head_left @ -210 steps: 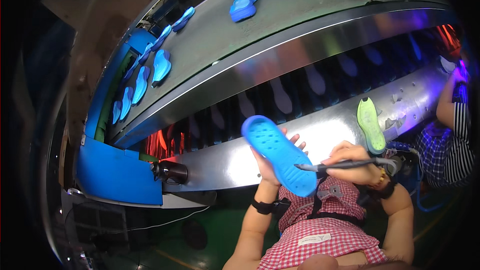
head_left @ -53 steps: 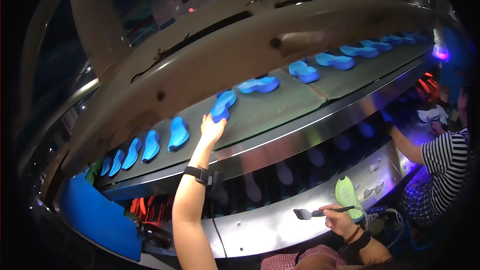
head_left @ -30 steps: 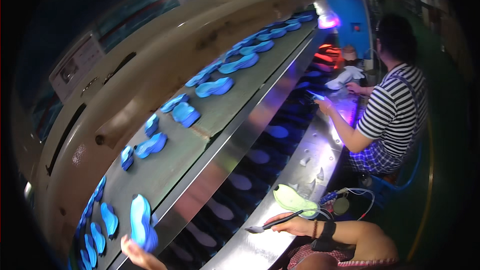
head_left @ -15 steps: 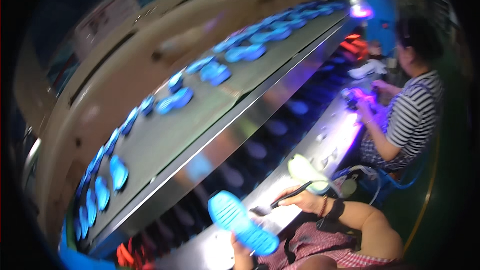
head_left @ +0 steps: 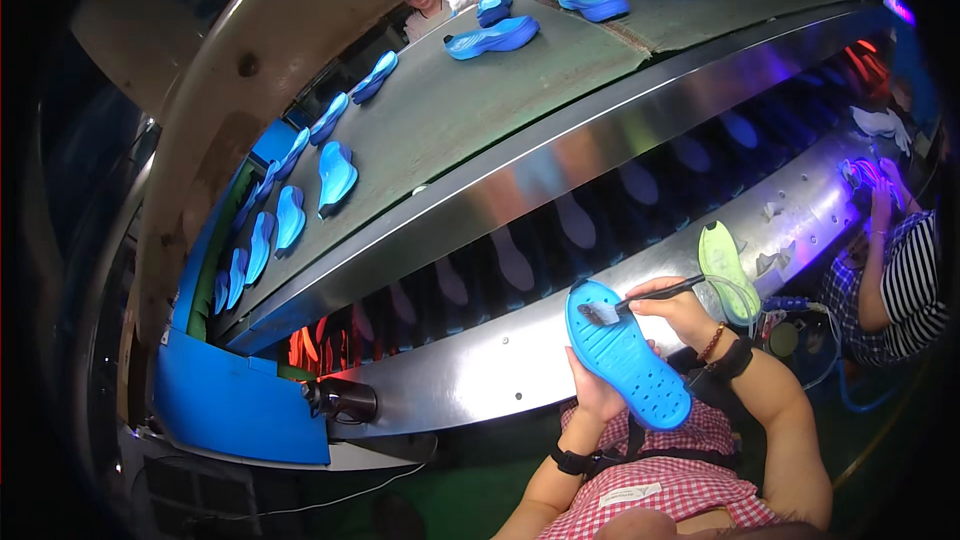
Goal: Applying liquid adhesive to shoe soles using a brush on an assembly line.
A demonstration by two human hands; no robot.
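Observation:
My left hand (head_left: 597, 392) is closed on the edge of a blue shoe sole (head_left: 625, 355), held tilted over the front rim of the metal ledge. Grooves cross its far part, and small holes dot its near part. In my right hand (head_left: 682, 315) is a black-handled brush (head_left: 660, 292); its bristles meet the grooved far end of the sole. A thin tube (head_left: 745, 290) runs near the handle's end. Just right of that hand, a yellow-green sole (head_left: 728, 265) lies on the ledge.
The curved metal ledge (head_left: 440, 385) runs along a dark conveyor belt (head_left: 420, 165) carrying several blue soles (head_left: 338, 177). Dark sole shapes hang beneath its edge. A dark cylinder (head_left: 342, 402) sits at the ledge's left end. A co-worker in striped sleeves (head_left: 910, 270) works at the right under purple light.
The view has swung left. The brush, apart from the sole before, now touches it. The sole stands more upright in my left hand, and my hands are closer together.

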